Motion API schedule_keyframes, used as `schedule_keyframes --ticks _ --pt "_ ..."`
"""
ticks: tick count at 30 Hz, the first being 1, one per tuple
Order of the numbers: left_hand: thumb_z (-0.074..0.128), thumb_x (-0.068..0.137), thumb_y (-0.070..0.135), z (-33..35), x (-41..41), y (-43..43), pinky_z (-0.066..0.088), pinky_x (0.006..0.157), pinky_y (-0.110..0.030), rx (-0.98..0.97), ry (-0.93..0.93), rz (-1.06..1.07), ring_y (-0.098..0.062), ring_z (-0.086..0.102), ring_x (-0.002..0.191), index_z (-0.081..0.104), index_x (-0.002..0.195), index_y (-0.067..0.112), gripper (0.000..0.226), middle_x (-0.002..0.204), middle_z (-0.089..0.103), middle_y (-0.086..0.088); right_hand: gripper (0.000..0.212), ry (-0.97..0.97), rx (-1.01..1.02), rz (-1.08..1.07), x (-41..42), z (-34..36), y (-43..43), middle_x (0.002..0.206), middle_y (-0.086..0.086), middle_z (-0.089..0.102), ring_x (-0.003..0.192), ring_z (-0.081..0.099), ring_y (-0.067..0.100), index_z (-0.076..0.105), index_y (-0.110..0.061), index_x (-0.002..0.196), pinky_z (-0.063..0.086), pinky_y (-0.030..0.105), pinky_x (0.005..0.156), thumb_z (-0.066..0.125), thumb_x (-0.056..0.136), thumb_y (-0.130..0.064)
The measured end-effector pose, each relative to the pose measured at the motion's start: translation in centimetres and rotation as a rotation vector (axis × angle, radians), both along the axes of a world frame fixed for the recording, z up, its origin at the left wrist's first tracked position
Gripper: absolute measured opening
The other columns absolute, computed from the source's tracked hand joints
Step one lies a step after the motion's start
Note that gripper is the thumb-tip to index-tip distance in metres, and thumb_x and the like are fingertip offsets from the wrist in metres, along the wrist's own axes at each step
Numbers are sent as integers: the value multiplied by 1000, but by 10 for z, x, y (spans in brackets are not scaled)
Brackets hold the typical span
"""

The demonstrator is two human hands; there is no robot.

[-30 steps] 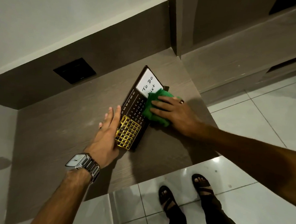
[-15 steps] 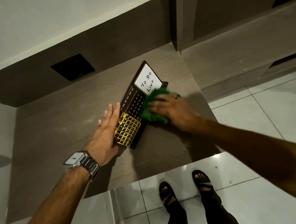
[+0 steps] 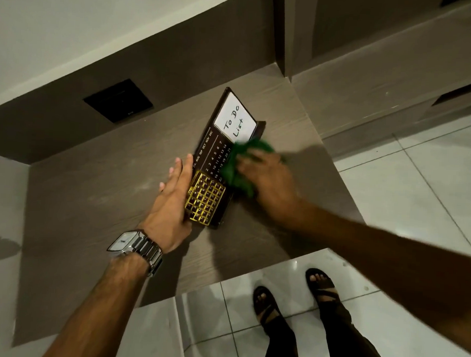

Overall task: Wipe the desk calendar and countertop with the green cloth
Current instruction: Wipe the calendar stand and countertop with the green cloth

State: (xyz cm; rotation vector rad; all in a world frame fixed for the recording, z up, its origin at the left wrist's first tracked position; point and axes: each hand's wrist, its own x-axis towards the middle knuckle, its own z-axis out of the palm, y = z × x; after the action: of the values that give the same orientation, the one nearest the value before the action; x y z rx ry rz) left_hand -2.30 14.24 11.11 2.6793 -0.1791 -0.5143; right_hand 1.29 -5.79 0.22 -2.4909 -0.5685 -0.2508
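Where the tiled floor [image 3: 433, 188] meets the surface [image 3: 96, 203], two sandalled feet [image 3: 290, 298] stand at its near edge. L forearm w/ metal wristwatch [image 3: 135, 245] reaches in; left hand [image 3: 173, 202] lies flat, fingers straight and together, holding nothing, pressed against the left edge of the desk calendar [image 3: 219, 161]. Calendar lies on the surface, gold grid at near end, date numbers mid, white "To Do List" panel at far end. Right hand [image 3: 267, 180], blurred, is closed over the bunched green cloth [image 3: 237, 167], pressing it on calendar's right side by the numbers. Beyond: dark wall plate [image 3: 118, 101] on the backsplash.
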Motion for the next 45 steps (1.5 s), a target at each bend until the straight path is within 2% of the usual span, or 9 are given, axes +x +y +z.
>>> schedule_keyframes --ticks 8,14,18,22,25,28,34,39,45 --pt "62 67 -13 2 -1 0 -6 117 -43 24 -7 -21 -21 -9 145 -19 145 30 120 158 -12 -7 44 -10 -134 423 -16 5 -13 128 10 66 123 56 37 69 -12 117 48 54 95 77 75 -3" --pt "63 68 -11 1 -1 0 -7 115 -41 27 -1 -19 -20 -9 145 -18 145 30 119 159 -12 -6 51 76 -211 88 83 15 -74 143 14 52 136 42 35 57 -10 135 34 54 110 40 87 -11" --pt "61 66 -15 3 -1 -2 -3 116 -44 -3 11 24 -19 -8 145 -18 145 32 121 158 -12 -4 45 103 -87 -14 31 10 -32 137 19 57 128 50 41 62 -8 129 38 51 106 46 87 -15" --pt "59 65 -17 3 -1 -2 -1 117 -45 4 14 29 -21 -7 145 -18 145 33 122 158 -12 -5 55 5 -139 270 -65 0 31 131 6 64 124 55 30 70 -16 117 49 46 96 84 65 -18" --pt "57 65 -19 2 0 -3 -2 116 -43 23 10 20 -20 -7 145 -18 145 33 122 158 -12 -5 69 207 -325 549 -100 -4 50 153 3 38 142 24 29 46 -19 140 34 53 110 75 78 -20" --pt "57 66 -18 2 1 -4 -5 114 -40 28 2 7 -18 -9 144 -19 144 35 121 158 -13 -4 64 205 -243 654 -107 -1 48 154 3 39 145 21 27 44 -17 142 27 52 113 68 84 -11" --pt "63 66 -15 2 1 -3 0 119 -46 27 1 6 -20 -9 145 -18 144 33 122 159 -10 -6 73 128 147 334 -53 27 5 136 17 58 129 49 38 61 -2 128 37 54 107 83 58 6" --pt "65 67 -11 3 1 -3 -5 116 -44 29 7 -16 -20 -10 145 -18 144 33 121 159 -10 -7 58 78 -14 -42 14 21 -32 143 7 54 138 40 33 58 -13 134 41 53 104 70 79 1" --pt "65 66 -11 5 2 -5 -1 118 -49 29 2 -24 -22 -7 145 -15 145 30 119 159 -9 -7 56 -35 -178 278 -60 -1 16 127 -1 67 119 59 31 73 -21 112 51 46 90 90 59 -26"
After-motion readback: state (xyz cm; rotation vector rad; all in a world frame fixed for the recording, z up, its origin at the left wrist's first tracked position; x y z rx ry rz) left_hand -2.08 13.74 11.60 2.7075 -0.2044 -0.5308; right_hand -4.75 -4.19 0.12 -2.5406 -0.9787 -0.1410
